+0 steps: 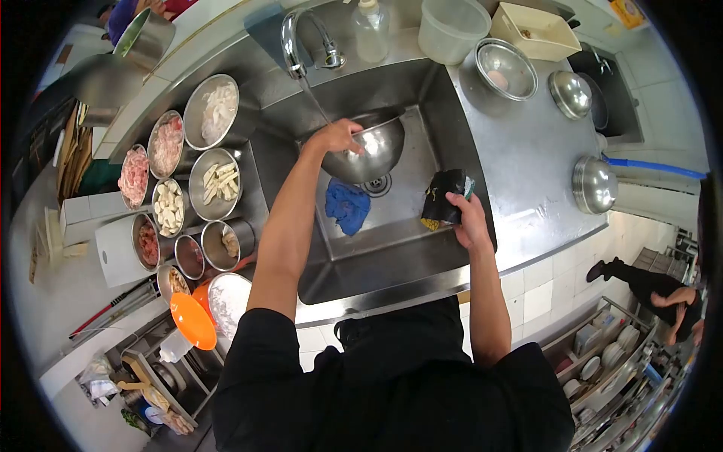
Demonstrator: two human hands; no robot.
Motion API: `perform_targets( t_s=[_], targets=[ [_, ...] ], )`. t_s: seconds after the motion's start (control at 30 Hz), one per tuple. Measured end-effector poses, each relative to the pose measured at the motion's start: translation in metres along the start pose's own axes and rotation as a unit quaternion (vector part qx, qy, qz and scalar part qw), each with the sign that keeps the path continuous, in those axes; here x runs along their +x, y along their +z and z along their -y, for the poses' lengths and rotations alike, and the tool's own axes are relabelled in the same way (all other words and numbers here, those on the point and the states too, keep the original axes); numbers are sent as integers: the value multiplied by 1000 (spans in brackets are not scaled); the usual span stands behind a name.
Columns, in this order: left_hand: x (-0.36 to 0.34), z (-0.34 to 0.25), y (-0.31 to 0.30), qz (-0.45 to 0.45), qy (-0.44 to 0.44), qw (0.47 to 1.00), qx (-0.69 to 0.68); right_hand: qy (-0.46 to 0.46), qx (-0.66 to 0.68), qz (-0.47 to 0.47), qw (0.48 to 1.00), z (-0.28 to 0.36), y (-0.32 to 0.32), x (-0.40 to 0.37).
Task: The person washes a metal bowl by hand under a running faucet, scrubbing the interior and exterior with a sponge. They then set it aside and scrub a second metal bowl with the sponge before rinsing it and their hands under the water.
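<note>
My left hand [339, 138] grips the rim of a tilted steel bowl [380, 154] in the sink [444, 120], fingers closed over its edge. A thin stream of water falls from the curved tap [292, 47] beside that hand. In my right hand [468, 218] is a black packet [446, 197], with yellow showing at its lower end and a white-and-teal patch near the thumb. It is held over the right side of the sink. A crumpled blue cloth [347, 206] lies on the sink floor, close to the drain [374, 186].
Left of the sink stand several steel containers, including one of pale strips [220, 184] and one of minced meat [134, 177]. Steel bowls [570, 95] rest on the right counter [520, 169]. A translucent bucket [454, 30] stands behind. Another person [663, 294] is at far right.
</note>
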State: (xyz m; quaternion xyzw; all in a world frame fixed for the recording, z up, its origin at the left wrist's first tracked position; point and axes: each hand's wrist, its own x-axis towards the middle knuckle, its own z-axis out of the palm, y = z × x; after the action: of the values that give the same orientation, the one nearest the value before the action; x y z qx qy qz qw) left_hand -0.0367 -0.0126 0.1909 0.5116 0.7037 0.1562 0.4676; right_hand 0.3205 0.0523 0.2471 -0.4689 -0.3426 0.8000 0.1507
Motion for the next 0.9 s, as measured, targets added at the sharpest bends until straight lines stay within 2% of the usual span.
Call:
perform_targets(
  t_s=[0.07, 0.13, 0.17, 0.2, 0.27, 0.33, 0.37, 0.43, 0.47, 0.53, 0.6, 0.67, 0.73, 0.8, 0.87, 0.9],
  targets=[
    [-4, 5, 14, -15, -13, 1000, 1, -11, -6, -3, 1000, -8, 2, 2],
    [-7, 8, 24, -97, 23, 995, 19, 2, -18, -6, 1000, -9, 6, 2],
    [-8, 8, 32, -88, 2, 995, 36, -8, -31, 1, 999, -15, 4, 7],
    [-8, 14, 46, -111, 54, 989, 84, -20, -46, 10, 999, -17, 4, 10],
    [-16, 20, 86, -156, 55, 973, 159, -23, -49, 12, 998, -17, 9, 10],
    [-27, 15, 123, -137, -26, 971, 192, -17, -76, 5, 997, -23, 6, 12],
    [-31, 20, 139, -138, -24, 972, 187, -29, -101, 1, 994, -29, 2, 16],
    [-36, 34, 171, -123, 31, 944, 304, -25, -109, 2, 994, -26, 4, 11],
    [-39, 43, 183, -125, 29, 946, 298, -22, -110, 5, 994, -25, 8, 7],
    [-42, 61, 204, -99, -27, 947, 305, -25, -138, 6, 990, -21, 13, 1],
    [-43, 82, 219, -126, -55, 944, 301, -39, -167, 8, 985, -9, 18, 4],
    [-45, 99, 227, -110, -156, 933, 304, -132, -278, -1, 951, 7, 22, 8],
    [-43, 111, 226, -100, -170, 922, 334, -238, -348, -4, 907, 44, 39, 14],
    [-41, 112, 219, -92, -180, 907, 369, -243, -366, -1, 898, 99, 61, 10],
    [-40, 99, 200, 42, -184, 935, 300, -428, -427, -18, 797, 150, 75, 22],
    [-42, 83, 175, 105, -158, 956, 224, -499, -474, -42, 724, 178, 80, 31]
  ],
)
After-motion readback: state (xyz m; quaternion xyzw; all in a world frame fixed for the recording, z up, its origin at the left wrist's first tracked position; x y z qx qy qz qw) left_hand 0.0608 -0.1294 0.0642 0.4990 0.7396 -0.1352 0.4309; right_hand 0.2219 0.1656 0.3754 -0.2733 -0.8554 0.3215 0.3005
